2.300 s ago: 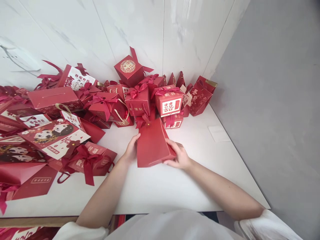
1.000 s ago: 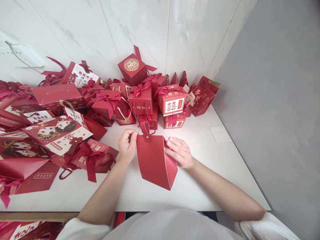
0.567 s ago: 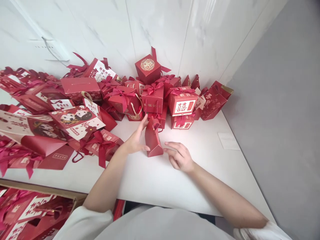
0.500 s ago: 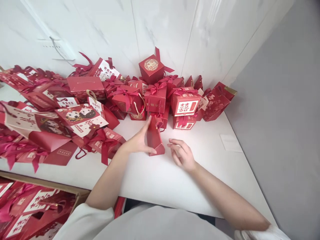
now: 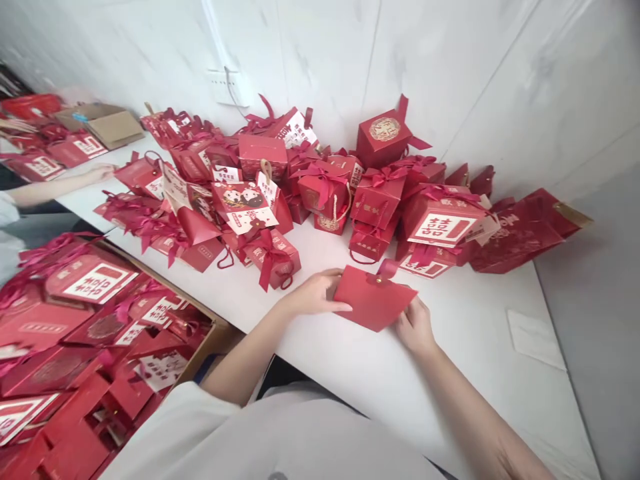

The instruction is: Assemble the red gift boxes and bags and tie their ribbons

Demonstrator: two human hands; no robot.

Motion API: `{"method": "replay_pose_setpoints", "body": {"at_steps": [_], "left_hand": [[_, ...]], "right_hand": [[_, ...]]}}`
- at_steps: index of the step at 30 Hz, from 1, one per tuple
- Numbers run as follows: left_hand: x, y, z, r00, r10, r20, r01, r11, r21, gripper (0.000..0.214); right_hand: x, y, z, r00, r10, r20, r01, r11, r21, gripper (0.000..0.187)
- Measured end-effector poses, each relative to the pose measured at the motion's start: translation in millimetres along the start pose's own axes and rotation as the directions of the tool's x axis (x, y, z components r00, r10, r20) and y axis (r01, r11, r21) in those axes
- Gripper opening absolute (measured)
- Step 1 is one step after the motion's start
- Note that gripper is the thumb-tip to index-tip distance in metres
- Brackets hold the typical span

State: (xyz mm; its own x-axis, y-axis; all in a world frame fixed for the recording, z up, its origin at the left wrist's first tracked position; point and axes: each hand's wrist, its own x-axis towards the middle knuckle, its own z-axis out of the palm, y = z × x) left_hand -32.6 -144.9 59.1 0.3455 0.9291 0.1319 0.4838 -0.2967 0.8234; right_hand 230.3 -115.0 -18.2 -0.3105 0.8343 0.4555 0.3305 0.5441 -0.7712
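Red gift box is held between 2 hands above the right-hand part of a white table, in front of the piled boxes. Its left end is pinched by the left hand, with the thumb laid across the front face. Its right corner is gripped by the right hand, whose fingers are partly hidden by the box. The hands are kept apart from each other, with the box spanning the gap. On its upper edge, a loop strap is fastened with a small gold stud. Whether the base is touching the table cannot be told clearly from this angle.

Behind it, red boxes are stacked along a marbled wall, and the stack is topped by a tilted box with a round gold emblem. To the right, a tall floral bag is leaned near the corner, and a white square is seen near the table's right edge. At lower left, a cardboard carton is filled with more red boxes. Farther off, an open brown box is placed on the table, and a co-worker's arm is stretched over its edge.
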Motion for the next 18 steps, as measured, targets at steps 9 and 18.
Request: {"method": "replay_pose_setpoints", "body": {"at_steps": [9,18], "left_hand": [[-107,59,5.1,0.916,-0.231,-0.329,0.159,0.96,-0.232,0.016],[-268,115,-86.0,0.1,-0.254,-0.962,0.485,0.857,-0.175,0.06]], "right_hand": [[-5,7,-2,0.936,0.331,0.116,-0.347,0.924,0.16,0.029],[-6,8,-6,0.871,0.474,0.132,-0.492,0.842,0.221,0.035]]}}
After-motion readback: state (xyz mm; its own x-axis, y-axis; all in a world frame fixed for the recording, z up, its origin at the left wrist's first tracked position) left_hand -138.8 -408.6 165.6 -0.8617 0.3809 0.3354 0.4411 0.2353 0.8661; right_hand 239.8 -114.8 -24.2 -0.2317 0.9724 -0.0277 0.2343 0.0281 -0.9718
